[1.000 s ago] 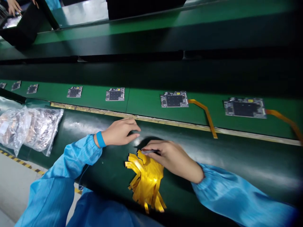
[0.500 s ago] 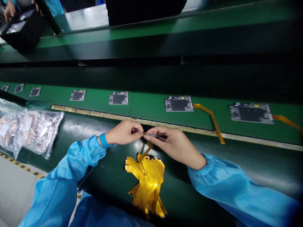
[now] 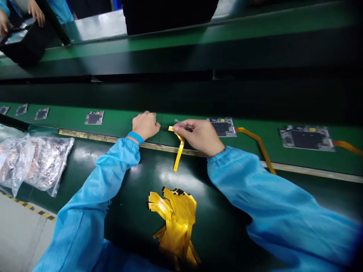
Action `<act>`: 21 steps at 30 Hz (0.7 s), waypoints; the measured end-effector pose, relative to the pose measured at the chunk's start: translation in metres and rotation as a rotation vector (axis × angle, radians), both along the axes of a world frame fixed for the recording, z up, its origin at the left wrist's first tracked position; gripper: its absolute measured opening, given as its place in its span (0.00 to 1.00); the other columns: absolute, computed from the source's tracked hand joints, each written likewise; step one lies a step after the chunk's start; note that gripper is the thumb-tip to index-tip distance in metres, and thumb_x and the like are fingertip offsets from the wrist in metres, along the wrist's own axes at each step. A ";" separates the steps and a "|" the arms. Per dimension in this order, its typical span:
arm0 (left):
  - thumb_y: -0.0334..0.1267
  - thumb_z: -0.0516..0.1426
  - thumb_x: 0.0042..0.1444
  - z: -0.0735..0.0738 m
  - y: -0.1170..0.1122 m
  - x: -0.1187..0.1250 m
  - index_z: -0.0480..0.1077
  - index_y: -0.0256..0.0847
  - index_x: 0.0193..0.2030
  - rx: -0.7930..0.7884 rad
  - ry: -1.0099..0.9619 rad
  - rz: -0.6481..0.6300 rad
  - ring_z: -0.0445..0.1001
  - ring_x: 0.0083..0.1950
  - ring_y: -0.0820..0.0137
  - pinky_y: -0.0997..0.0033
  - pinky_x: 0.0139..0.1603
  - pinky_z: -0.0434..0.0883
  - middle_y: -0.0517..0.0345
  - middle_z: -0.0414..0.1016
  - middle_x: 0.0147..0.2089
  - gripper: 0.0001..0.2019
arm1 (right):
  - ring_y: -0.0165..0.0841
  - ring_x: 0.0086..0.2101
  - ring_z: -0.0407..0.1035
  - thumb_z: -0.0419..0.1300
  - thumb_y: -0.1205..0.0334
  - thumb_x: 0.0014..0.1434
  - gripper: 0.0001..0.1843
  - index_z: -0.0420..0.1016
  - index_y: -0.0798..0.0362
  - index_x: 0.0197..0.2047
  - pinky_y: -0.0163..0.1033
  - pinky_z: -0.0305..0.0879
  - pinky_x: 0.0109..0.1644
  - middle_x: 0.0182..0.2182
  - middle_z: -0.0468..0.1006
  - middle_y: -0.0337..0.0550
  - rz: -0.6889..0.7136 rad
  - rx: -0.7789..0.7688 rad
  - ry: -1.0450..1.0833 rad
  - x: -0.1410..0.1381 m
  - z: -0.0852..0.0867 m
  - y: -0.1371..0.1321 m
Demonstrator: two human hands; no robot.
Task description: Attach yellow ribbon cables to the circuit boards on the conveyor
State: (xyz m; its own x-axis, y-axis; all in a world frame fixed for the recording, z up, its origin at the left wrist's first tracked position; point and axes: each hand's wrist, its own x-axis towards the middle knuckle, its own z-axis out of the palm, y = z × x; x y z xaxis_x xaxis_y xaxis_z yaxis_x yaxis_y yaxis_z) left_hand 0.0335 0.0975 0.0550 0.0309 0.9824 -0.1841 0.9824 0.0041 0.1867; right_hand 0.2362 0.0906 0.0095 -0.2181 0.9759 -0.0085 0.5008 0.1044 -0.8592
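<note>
My left hand (image 3: 146, 125), with a blue band at its wrist, is closed over a circuit board on the green belt. Its fingers hide nearly all of that board. Between the thumb and fingers of my right hand (image 3: 200, 135) is an orange flat flex cable (image 3: 179, 153), whose lower end hangs over the belt's near edge. The same hand also holds a slim grey tool (image 3: 181, 124), its tip pointing up and left. Just behind my right hand lies another circuit board (image 3: 225, 127), with a flex cable (image 3: 259, 143) attached at its right side.
A pile of orange flex cables (image 3: 181, 219) lies on the near dark green surface. Clear bags (image 3: 47, 162) are at the left. More boards lie along the belt (image 3: 119, 126), including one at right (image 3: 306, 139) with a cable. A co-worker's hands reach a black box (image 3: 25, 47).
Both hands have moved forward from above the near surface to the belt. My left hand has left the cable and closed over a board; my right hand has carried the cable and grey tool along.
</note>
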 end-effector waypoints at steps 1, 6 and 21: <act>0.38 0.57 0.65 -0.001 0.003 0.003 0.80 0.41 0.47 -0.013 0.022 -0.012 0.80 0.55 0.54 0.59 0.52 0.75 0.47 0.81 0.53 0.11 | 0.42 0.35 0.80 0.69 0.45 0.59 0.16 0.86 0.49 0.36 0.42 0.76 0.38 0.34 0.88 0.45 0.006 -0.001 -0.011 0.000 0.000 0.004; 0.40 0.57 0.65 -0.004 0.010 0.011 0.80 0.38 0.50 -0.017 0.044 -0.040 0.80 0.56 0.52 0.59 0.51 0.75 0.44 0.81 0.54 0.13 | 0.40 0.34 0.79 0.67 0.48 0.60 0.14 0.86 0.50 0.37 0.41 0.73 0.37 0.32 0.87 0.44 0.039 -0.017 -0.062 0.000 -0.001 0.019; 0.30 0.57 0.64 -0.018 -0.020 -0.023 0.75 0.38 0.36 0.187 -0.169 -0.323 0.72 0.54 0.56 0.58 0.57 0.72 0.46 0.75 0.46 0.06 | 0.39 0.34 0.77 0.67 0.52 0.60 0.12 0.88 0.49 0.39 0.39 0.66 0.34 0.32 0.86 0.43 -0.017 -0.037 -0.283 -0.023 -0.018 0.041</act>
